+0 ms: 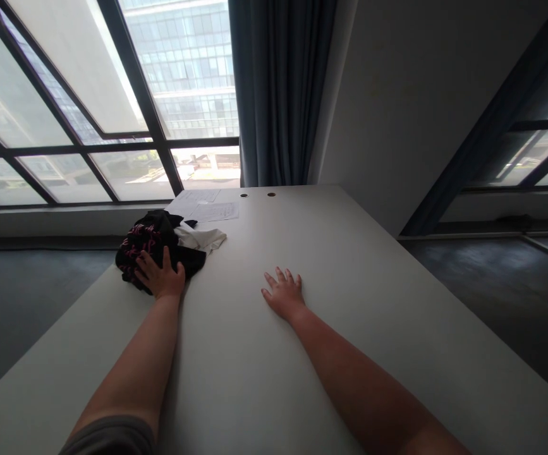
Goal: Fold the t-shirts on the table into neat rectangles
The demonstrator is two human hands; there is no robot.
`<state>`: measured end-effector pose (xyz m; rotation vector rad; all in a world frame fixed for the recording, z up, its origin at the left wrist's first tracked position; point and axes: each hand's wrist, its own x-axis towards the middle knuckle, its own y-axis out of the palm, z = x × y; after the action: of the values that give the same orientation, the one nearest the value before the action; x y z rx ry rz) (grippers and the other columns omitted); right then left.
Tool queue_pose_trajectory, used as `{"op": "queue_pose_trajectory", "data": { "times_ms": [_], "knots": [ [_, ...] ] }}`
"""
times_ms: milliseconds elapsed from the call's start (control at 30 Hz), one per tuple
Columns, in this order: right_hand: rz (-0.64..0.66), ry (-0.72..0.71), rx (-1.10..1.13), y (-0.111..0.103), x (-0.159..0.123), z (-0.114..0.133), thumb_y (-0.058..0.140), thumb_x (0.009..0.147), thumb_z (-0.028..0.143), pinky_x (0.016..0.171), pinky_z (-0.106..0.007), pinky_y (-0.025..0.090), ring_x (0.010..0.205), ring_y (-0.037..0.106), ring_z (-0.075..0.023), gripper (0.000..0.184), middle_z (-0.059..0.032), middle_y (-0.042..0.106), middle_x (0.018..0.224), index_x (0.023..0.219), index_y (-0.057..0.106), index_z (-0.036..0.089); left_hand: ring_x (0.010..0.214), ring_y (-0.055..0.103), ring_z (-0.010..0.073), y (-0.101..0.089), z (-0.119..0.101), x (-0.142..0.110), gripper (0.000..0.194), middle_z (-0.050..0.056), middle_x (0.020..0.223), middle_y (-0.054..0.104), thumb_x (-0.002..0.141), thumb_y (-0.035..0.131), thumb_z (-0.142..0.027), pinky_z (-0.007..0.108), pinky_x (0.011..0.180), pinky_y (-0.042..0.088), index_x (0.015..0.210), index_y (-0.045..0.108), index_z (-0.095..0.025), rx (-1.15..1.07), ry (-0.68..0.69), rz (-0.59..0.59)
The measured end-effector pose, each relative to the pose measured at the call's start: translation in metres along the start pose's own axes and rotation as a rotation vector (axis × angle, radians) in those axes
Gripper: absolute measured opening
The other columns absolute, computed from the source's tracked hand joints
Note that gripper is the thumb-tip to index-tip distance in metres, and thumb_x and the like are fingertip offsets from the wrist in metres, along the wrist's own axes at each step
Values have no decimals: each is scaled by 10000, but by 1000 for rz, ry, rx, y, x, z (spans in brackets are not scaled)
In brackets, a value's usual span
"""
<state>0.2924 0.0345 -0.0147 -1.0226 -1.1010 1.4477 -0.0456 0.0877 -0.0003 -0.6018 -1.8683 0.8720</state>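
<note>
My left hand (164, 277) lies with spread fingers on a crumpled black garment (157, 229) that carries pink lettering. The garment sits bunched at the left side of the white table (255, 379); its exact kind is hidden by the folds. A white cloth (200, 237) pokes out beside it on the right and partly lies under or behind the black fabric. Further right, my right hand (286, 294) rests over the bare tabletop, palm down and fingers apart, with nothing in it.
Sheets of paper (214, 211) lie at the table's far left, behind the clothes. Two round cable holes (271, 194) are near the far edge. Beyond stand a window (198, 76) and a dark blue curtain (280, 95). The table's sides drop to a grey floor (468, 284).
</note>
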Motion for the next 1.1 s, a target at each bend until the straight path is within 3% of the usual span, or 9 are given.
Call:
{"op": "queue_pose_trajectory", "data": {
  "times_ms": [167, 400, 500, 667, 900, 1100],
  "knots": [
    [-3, 0, 3, -2, 0, -1, 382, 1007, 582, 1206, -620, 45, 1554, 169, -378, 649, -99, 228, 1718, 1611, 359, 348, 1544, 139, 465, 9, 11, 10, 740, 202, 1721, 112, 940, 588, -359, 668, 1201, 161, 1626, 338, -235, 8, -23, 33],
    [-40, -9, 0, 3, 2, -3, 416, 1006, 565, 1206, -628, 78, 1544, 211, -378, 630, -108, 269, 1704, 1590, 411, 330, 1520, 219, 451, 16, 11, 8, 510, 136, 1688, 276, 976, 519, -325, 623, 1163, 269, 1482, 584, -293, 10, 60, 34],
    [-70, -27, 21, 4, 0, -6, 459, 1001, 495, 1219, -614, 100, 1534, 251, -361, 593, -107, 322, 1684, 1560, 470, 299, 1522, 227, 450, 20, 15, 9, 590, 154, 1690, 285, 957, 508, -291, 624, 1132, 303, 1545, 503, -242, -13, 77, -6],
    [-76, -148, 94, 2, -11, -17, 509, 978, 371, 1260, -513, 130, 1513, 334, -290, 530, -103, 408, 1642, 1489, 568, 240, 1522, 310, 340, 27, 20, 9, 693, 191, 1672, 324, 969, 402, -232, 551, 1159, 288, 1643, 276, -129, -72, 147, -76],
    [-46, -281, 199, 1, -40, -38, 567, 934, 309, 1271, -478, 173, 1511, 369, -274, 524, -111, 437, 1623, 1450, 612, 225, 1496, 365, 315, 23, 14, 2, 633, 206, 1631, 395, 996, 379, -248, 559, 1191, 219, 1612, 333, -108, -111, 176, -105],
    [-36, -316, 221, 1, -54, -45, 585, 921, 303, 1271, -503, 189, 1511, 375, -294, 519, -116, 440, 1619, 1432, 630, 221, 1424, 456, 314, 9, 14, -13, 567, 206, 1566, 482, 1005, 383, -267, 586, 1212, 146, 1553, 426, -127, -166, 114, -161]
  ]
}}
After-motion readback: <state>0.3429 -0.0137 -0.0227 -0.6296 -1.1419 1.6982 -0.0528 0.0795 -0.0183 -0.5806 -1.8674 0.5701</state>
